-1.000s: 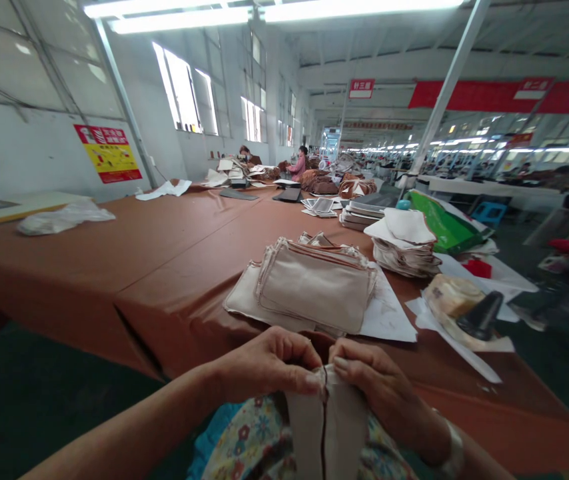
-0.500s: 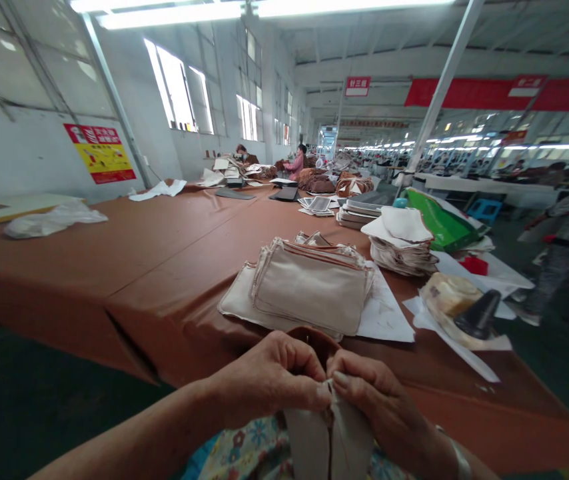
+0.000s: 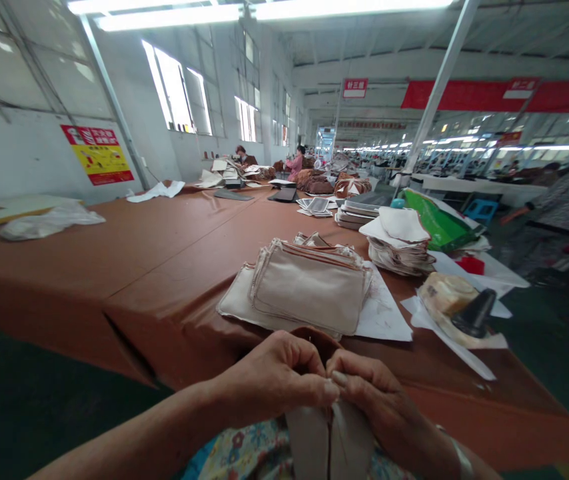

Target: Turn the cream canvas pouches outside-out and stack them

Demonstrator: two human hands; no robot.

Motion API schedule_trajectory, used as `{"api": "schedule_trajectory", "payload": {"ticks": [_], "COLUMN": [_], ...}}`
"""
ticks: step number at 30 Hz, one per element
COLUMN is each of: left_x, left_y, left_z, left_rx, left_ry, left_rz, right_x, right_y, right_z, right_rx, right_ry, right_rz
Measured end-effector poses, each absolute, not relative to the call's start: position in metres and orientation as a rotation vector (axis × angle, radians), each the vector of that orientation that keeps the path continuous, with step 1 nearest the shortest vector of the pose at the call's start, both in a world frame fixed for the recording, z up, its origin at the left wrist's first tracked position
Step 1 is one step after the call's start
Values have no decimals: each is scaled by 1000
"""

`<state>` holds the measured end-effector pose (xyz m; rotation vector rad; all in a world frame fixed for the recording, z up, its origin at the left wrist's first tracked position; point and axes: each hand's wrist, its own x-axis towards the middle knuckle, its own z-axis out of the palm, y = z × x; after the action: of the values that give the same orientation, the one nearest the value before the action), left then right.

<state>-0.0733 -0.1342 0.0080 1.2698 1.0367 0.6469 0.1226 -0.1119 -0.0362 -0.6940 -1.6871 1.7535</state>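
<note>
A beige fabric piece with a dark line down its middle hangs upright above my lap. My left hand pinches its top edge between thumb and bent fingers. Right beside it, my right hand is closed on the same edge, thumb against fingers. The tips of both hands meet at the top of the dark line, so whatever lies between them is hidden. Just beyond my hands, a stack of beige stitched panels rests on the brown-covered table.
White paper lies under the panels. To the right stand another panel stack, a green bag and a black cone beside a yellowish block. A plastic bag lies far left. People work farther back.
My left thumb has shifted slightly right, over the top of the dark line, closer to my right thumb. At the far right, a person has changed posture, an arm now stretched out.
</note>
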Motion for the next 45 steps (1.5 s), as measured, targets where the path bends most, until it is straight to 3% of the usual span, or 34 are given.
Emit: {"api": "schedule_trajectory", "payload": {"ticks": [7, 15, 24, 32, 38, 45], "left_x": [-73, -67, -74, -84, -79, -76], "left_y": [-134, -137, -137, -138, -142, -142], "left_z": [3, 14, 7, 10, 8, 6], "left_rx": [1323, 1777, 1974, 2110, 2408, 1744], "left_ry": [1124, 1327, 1208, 1163, 1230, 1124], "left_rz": [609, 543, 592, 670, 538, 528], "right_x": [122, 120, 118, 121, 120, 129], "right_y": [-114, -110, -118, -122, -126, -126], "right_z": [-43, -26, -49, -45, -40, -49], "right_rx": [-750, -741, -905, -968, -966, -903], "right_ry": [-1589, -1788, -1474, -1543, -1640, -1716], "right_rz": [1853, 1760, 1825, 1743, 1646, 1635]}}
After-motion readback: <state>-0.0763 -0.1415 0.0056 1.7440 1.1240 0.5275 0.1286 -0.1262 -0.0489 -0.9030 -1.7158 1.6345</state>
